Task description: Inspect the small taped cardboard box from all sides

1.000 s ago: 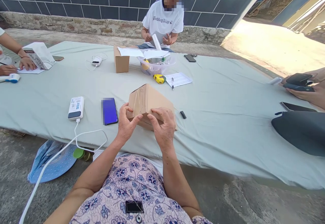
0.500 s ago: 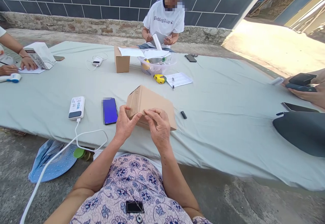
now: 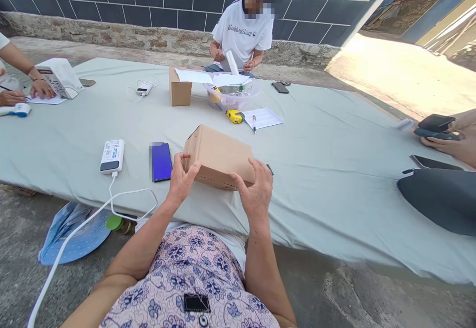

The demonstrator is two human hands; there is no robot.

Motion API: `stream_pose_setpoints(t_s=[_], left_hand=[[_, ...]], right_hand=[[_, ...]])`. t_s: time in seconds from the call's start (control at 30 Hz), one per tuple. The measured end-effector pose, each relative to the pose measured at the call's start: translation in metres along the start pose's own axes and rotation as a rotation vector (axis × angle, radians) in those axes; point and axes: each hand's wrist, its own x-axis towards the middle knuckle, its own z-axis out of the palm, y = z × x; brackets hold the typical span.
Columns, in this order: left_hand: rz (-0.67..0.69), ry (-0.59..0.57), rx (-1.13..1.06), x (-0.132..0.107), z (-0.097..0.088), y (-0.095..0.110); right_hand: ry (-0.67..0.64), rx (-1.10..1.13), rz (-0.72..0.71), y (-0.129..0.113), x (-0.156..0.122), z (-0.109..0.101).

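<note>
A brown cardboard box (image 3: pixel 223 152) lies on the cloth-covered table right in front of me. My left hand (image 3: pixel 182 177) grips its left end, with the thumb on the near side and the fingers curled round the corner. At the right end, my right hand (image 3: pixel 256 184) holds the box between thumb and fingers. Both palms face inward, and the box's underside is hidden. A phone with a blue screen (image 3: pixel 161 162) is just left of my left hand. Behind my right fingers a small black object (image 3: pixel 270 169) peeks out, mostly covered.
A white power bank (image 3: pixel 112 155) with a cable lies at left. Beyond the box are a yellow tape measure (image 3: pixel 235 116), a paper sheet (image 3: pixel 266 118), a plastic basin (image 3: pixel 232 101) and another cardboard box (image 3: pixel 180 87). A dark cap-like item (image 3: pixel 441 199) rests at right. Other people sit around the table.
My right hand has moved from the box's left top edge to its right end. My left hand keeps its place at the left end, and the box has turned slightly.
</note>
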Motion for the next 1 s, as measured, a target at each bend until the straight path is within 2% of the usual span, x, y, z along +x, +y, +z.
stream_pose_setpoints(t_s=[0.17,0.23,0.3,0.43,0.6,0.87,1.0], left_hand=[[0.025,0.005,-0.076,0.003,-0.001,-0.005],[0.03,0.005,-0.116,0.005,-0.001,-0.007],[0.029,0.019,-0.156,0.007,-0.001,-0.008],[0.042,0.029,-0.177,0.011,-0.002,-0.007],[0.007,-0.031,-0.122,0.012,-0.005,-0.006],[0.004,-0.057,-0.158,0.013,-0.002,-0.009],[-0.008,-0.053,-0.186,0.014,-0.003,-0.007]], right_hand=[[-0.063,0.201,0.342,0.005,0.003,-0.014],[-0.071,0.287,0.409,0.005,0.003,-0.017],[-0.062,0.347,0.408,0.004,0.003,-0.018],[-0.032,0.372,0.314,0.001,0.001,-0.021],[0.012,0.328,0.234,-0.006,-0.001,-0.023],[-0.021,0.378,0.301,0.002,-0.002,-0.019],[-0.045,0.375,0.291,0.007,-0.003,-0.015]])
